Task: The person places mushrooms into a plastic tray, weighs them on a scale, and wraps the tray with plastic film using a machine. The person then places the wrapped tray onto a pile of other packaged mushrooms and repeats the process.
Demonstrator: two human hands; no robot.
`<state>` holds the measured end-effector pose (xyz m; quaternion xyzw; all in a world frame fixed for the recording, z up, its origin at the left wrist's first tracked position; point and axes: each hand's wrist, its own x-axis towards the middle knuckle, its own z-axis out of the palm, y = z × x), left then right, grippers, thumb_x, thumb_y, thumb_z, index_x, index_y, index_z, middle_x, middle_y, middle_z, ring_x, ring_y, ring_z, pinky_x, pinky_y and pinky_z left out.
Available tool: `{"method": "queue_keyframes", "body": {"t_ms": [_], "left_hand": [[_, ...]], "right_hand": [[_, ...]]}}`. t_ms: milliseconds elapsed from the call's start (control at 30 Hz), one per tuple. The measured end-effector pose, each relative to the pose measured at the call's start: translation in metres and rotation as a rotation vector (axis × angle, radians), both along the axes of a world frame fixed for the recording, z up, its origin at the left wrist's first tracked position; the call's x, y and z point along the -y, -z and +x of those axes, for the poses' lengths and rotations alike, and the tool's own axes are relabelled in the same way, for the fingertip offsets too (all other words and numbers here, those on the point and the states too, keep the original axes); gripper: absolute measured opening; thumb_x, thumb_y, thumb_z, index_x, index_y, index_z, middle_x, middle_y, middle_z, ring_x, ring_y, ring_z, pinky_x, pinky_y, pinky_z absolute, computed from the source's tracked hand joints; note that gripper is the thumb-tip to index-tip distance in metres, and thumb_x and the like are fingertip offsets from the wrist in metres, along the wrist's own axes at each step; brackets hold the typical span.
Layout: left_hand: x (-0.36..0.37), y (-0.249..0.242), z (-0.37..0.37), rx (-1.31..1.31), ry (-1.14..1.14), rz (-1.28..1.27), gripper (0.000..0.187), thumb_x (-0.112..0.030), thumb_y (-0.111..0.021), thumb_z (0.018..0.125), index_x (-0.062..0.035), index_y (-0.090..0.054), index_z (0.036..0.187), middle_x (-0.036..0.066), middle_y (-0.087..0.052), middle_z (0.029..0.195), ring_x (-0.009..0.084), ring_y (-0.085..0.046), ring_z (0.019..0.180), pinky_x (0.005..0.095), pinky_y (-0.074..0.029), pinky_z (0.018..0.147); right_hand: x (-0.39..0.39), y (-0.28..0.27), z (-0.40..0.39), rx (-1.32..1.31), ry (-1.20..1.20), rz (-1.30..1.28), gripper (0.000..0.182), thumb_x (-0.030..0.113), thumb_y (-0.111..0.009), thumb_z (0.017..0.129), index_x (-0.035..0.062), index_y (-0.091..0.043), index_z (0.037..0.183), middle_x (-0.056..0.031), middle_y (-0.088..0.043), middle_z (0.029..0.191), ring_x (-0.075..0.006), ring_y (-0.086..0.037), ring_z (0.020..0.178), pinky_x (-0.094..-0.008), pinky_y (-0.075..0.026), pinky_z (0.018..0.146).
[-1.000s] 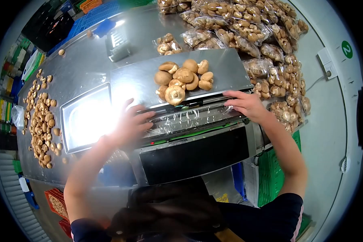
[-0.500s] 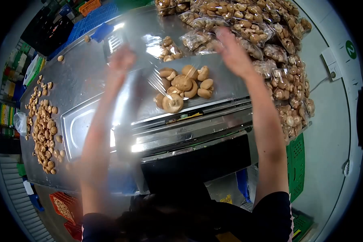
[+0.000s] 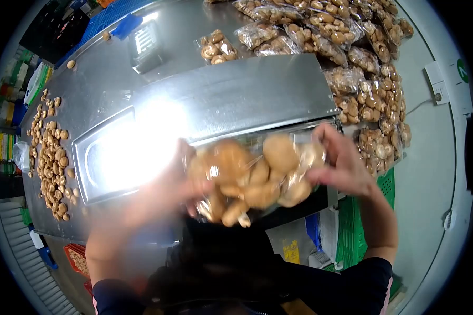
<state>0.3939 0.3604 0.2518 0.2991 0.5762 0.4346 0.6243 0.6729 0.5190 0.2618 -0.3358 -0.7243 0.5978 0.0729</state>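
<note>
A clear bag of brown mushrooms (image 3: pixel 257 176) is lifted close to my body, in front of the metal machine (image 3: pixel 247 94). My right hand (image 3: pixel 341 165) grips its right end, thumb below and fingers above. At the left end, my left hand (image 3: pixel 181 181) is wrapped round the bag, partly blurred by motion and glare. Another bagged portion of mushrooms (image 3: pixel 217 47) lies behind the machine's flat top.
Many bagged mushrooms (image 3: pixel 370 97) are piled at the right and back right. Loose mushrooms (image 3: pixel 52 163) lie on the metal table (image 3: pixel 108 86) at the left, beside a sunken tray (image 3: pixel 81 168). A blue cloth (image 3: pixel 127 26) rests at the back edge. Green crates (image 3: pixel 352 231) stand below right.
The mushrooms that lay on the machine top are now raised toward me between both hands. My hands have come down and closed on the bag's ends.
</note>
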Motion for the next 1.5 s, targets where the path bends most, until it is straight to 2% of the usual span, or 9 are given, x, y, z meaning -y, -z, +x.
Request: {"method": "queue_keyframes", "body": {"t_ms": [167, 233, 500, 700, 833, 1067, 1267, 1433, 1500], "left_hand": [[0.066, 0.054, 0.041, -0.073, 0.030, -0.234, 0.037, -0.010, -0.064, 0.090, -0.0064, -0.033, 0.110, 0.013, -0.060, 0.089, 0.0163, -0.061, 0.060, 0.0247, -0.050, 0.045], [0.091, 0.106, 0.060, -0.478, -0.088, 0.220, 0.034, -0.011, -0.060, 0.092, -0.0043, -0.033, 0.112, 0.012, -0.062, 0.088, 0.0115, -0.057, 0.067, 0.0256, -0.047, 0.056], [0.128, 0.127, 0.054, -1.091, -0.100, 0.013, 0.029, -0.018, -0.046, 0.099, 0.0040, -0.063, 0.094, 0.011, -0.064, 0.063, 0.0117, -0.058, 0.056, 0.0265, -0.046, 0.053], [0.165, 0.081, 0.035, -0.446, -0.423, -0.351, 0.048, -0.031, -0.060, 0.093, -0.0021, -0.059, 0.054, -0.003, -0.046, 0.048, 0.0059, -0.040, 0.042, 0.0254, -0.028, 0.039], [0.258, 0.125, -0.010, -0.360, -0.211, -0.574, 0.036, -0.027, -0.063, 0.090, -0.0055, -0.060, 0.061, -0.001, -0.052, 0.052, 0.0080, -0.044, 0.039, 0.0245, -0.026, 0.033], [0.301, 0.233, 0.057, -0.555, -0.117, -0.311, 0.021, -0.022, -0.060, 0.090, -0.0029, -0.057, 0.082, 0.000, -0.049, 0.061, 0.0088, -0.040, 0.051, 0.0254, -0.033, 0.048], [0.266, 0.177, 0.075, -0.266, -0.190, 0.035, 0.021, -0.023, -0.058, 0.091, -0.0038, -0.051, 0.084, 0.004, -0.047, 0.067, 0.0089, -0.038, 0.055, 0.0265, -0.033, 0.050], [0.213, 0.137, 0.078, -0.358, -0.148, 0.663, 0.034, -0.037, -0.055, 0.092, -0.0039, -0.049, 0.095, 0.013, -0.052, 0.088, 0.0106, -0.040, 0.064, 0.0256, -0.035, 0.055], [0.194, 0.113, 0.083, -0.473, 0.114, 0.727, 0.049, -0.050, -0.048, 0.094, -0.0020, -0.053, 0.101, 0.019, -0.055, 0.105, 0.0178, -0.050, 0.080, 0.0303, -0.043, 0.067]], "right_hand": [[0.071, 0.070, 0.030, 0.045, 0.238, -0.396, 0.041, 0.012, -0.076, 0.081, -0.0025, -0.046, 0.105, -0.0107, -0.066, 0.085, -0.0109, -0.062, 0.075, -0.0249, -0.052, 0.064], [0.092, 0.104, 0.035, 0.001, 0.278, -0.099, 0.040, 0.012, -0.075, 0.083, -0.0021, -0.046, 0.107, -0.0079, -0.067, 0.091, -0.0100, -0.062, 0.080, -0.0259, -0.053, 0.069], [0.152, 0.165, 0.029, 0.085, 0.598, 0.377, 0.021, 0.018, -0.064, 0.092, -0.0017, -0.058, 0.085, -0.0086, -0.059, 0.061, -0.0115, -0.057, 0.053, -0.0302, -0.045, 0.050], [0.168, 0.130, 0.041, 0.288, 0.534, 0.012, 0.044, 0.027, -0.066, 0.090, -0.0038, -0.058, 0.060, -0.0036, -0.049, 0.046, -0.0071, -0.040, 0.042, -0.0282, -0.033, 0.043], [0.192, 0.128, 0.062, 0.447, 0.568, -0.553, 0.036, 0.027, -0.066, 0.090, 0.0004, -0.064, 0.066, -0.0010, -0.053, 0.050, -0.0083, -0.047, 0.041, -0.0261, -0.032, 0.036], [0.306, 0.274, 0.020, 0.005, 0.493, -0.367, 0.021, 0.025, -0.066, 0.086, 0.0089, -0.061, 0.074, 0.0007, -0.053, 0.057, -0.0100, -0.049, 0.050, -0.0295, -0.042, 0.046], [0.308, 0.195, -0.042, -0.358, -0.144, -0.903, 0.017, 0.014, -0.055, 0.092, 0.0004, -0.065, 0.088, -0.0059, -0.064, 0.076, -0.0138, -0.060, 0.070, -0.0285, -0.048, 0.061], [0.295, 0.140, -0.054, -0.588, -0.358, -0.604, 0.032, 0.023, -0.050, 0.096, 0.0008, -0.059, 0.117, -0.0104, -0.067, 0.096, -0.0187, -0.064, 0.082, -0.0331, -0.049, 0.077], [0.292, 0.130, -0.046, -0.313, -0.483, -0.431, 0.031, 0.023, -0.052, 0.095, 0.0016, -0.058, 0.117, -0.0169, -0.059, 0.117, -0.0283, -0.055, 0.116, -0.0395, -0.042, 0.097]]}}
